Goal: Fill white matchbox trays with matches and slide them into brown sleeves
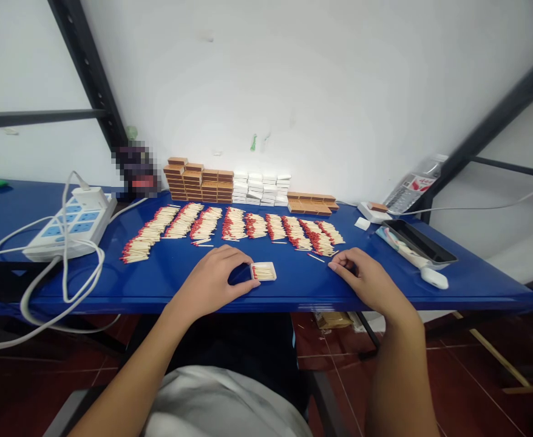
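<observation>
My left hand (pixel 218 276) rests on the blue table (pixel 166 285) with thumb and fingers closed round the left side of a small white matchbox tray (pixel 263 271) that has red-tipped matches in it. My right hand (pixel 362 276) lies to the right of the tray, fingers curled and pinched at the table near a loose match (pixel 315 258); what they hold I cannot make out. Behind both hands runs a row of several piles of red-tipped matches (pixel 234 226).
Stacks of brown matchbox sleeves (pixel 198 180) and white trays (pixel 261 187) stand at the wall, with more brown sleeves (pixel 311 204) beside them. A white power strip (pixel 73 223) with cables lies at left. A dark tray (pixel 419 241), white device (pixel 433 277) and plastic bottle (pixel 414 184) are at right.
</observation>
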The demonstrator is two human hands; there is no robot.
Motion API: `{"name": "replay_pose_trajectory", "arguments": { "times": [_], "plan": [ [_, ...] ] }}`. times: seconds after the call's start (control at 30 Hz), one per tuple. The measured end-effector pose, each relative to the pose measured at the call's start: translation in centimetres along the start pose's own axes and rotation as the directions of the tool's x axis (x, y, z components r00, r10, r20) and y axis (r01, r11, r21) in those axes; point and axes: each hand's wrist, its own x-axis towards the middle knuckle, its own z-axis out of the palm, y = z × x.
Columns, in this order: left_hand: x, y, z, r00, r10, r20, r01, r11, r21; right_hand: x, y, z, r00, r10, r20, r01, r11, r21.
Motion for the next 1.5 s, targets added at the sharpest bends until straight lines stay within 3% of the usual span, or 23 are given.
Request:
{"name": "replay_pose_trajectory", "arguments": {
  "times": [0.17, 0.27, 0.43, 0.6, 0.83, 1.13, 1.33, 1.5],
  "plan": [
    [0.0, 0.1, 0.0, 1.000, -0.012, 0.015, 0.012, 1.000, 0.006, 0.5, 1.1, 0.0, 0.985, 0.038, -0.170, -0.053, 0.995, -0.084],
    [0.0, 0.1, 0.0, 1.000, -0.014, 0.014, 0.014, 1.000, 0.002, 1.4, 1.0, 0.2, 0.961, 0.139, -0.239, -0.177, 0.974, -0.143],
    [0.0, 0.0, 0.0, 1.000, -0.008, 0.013, 0.008, 1.000, 0.000, 2.9, -0.3, 0.3, 0.893, 0.389, -0.228, -0.436, 0.873, -0.218],
    [0.0, 0.0, 0.0, 1.000, -0.002, 0.000, 0.002, 1.000, 0.002, 3.4, -0.8, -0.1, 0.846, 0.498, -0.190, -0.533, 0.798, -0.280],
    [-0.1, -0.1, 0.0, 1.000, 0.003, 0.000, -0.003, 1.000, 0.003, 3.7, -0.5, -0.4, 0.826, 0.539, -0.164, -0.561, 0.759, -0.330],
    [-0.1, -0.1, 0.1, 1.000, -0.002, -0.001, 0.002, 1.000, 0.005, 3.9, 0.5, -0.4, 0.841, 0.506, -0.192, -0.541, 0.794, -0.277],
    [-0.1, -0.1, 0.1, 1.000, -0.001, -0.005, 0.001, 1.000, 0.008, 2.7, 0.5, -1.3, 0.923, 0.373, -0.096, -0.384, 0.914, -0.129],
    [0.0, 0.0, 0.0, 1.000, -0.008, 0.003, 0.008, 1.000, 0.002, 1.5, 0.3, -1.9, 0.939, 0.344, -0.027, -0.343, 0.923, -0.175]
  ]
}}
